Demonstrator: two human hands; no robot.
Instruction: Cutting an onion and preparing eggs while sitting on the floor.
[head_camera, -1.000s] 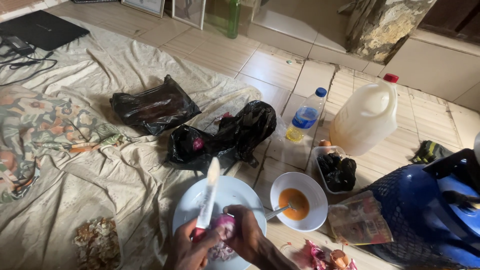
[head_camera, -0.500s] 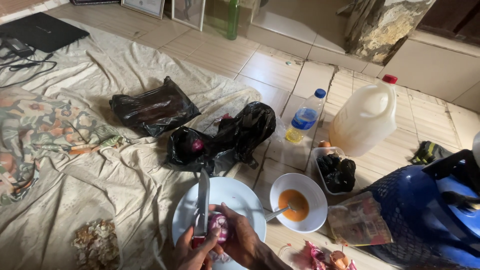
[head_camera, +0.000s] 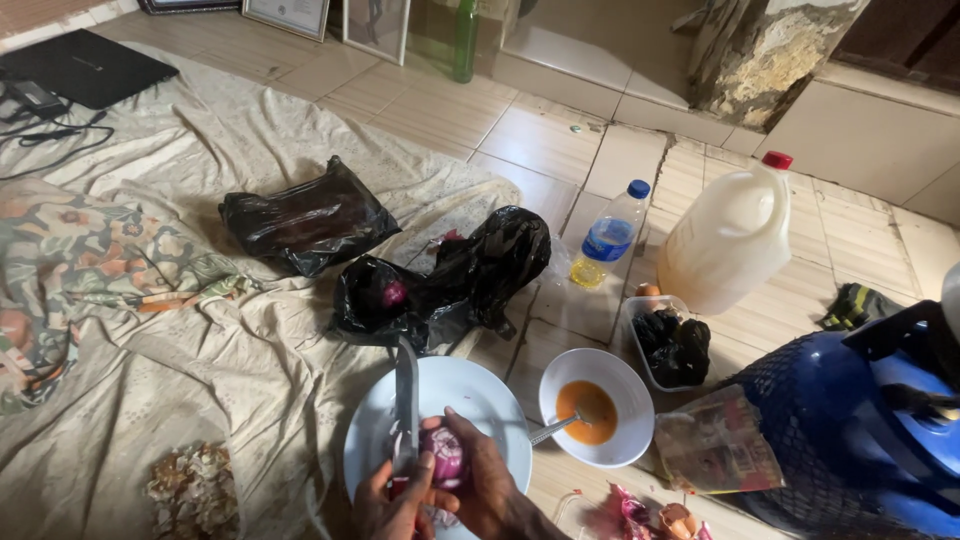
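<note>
Onion-cutting over a white plate on the floor

Right hand (head_camera: 480, 490) is wrapped around a purple onion (head_camera: 444, 456), left hand (head_camera: 392, 508) is closed on the knife (head_camera: 405, 400), blade pointing up right beside the onion, both above the white plate (head_camera: 480, 395). Just right of that sits a white bowl (head_camera: 600, 405) of orange sauce with a spoon in it. Past the plate there's a crumpled black bag (head_camera: 450, 280), then a small water bottle (head_camera: 610, 235) and a big white jug (head_camera: 725, 240) on the tiles.
</note>
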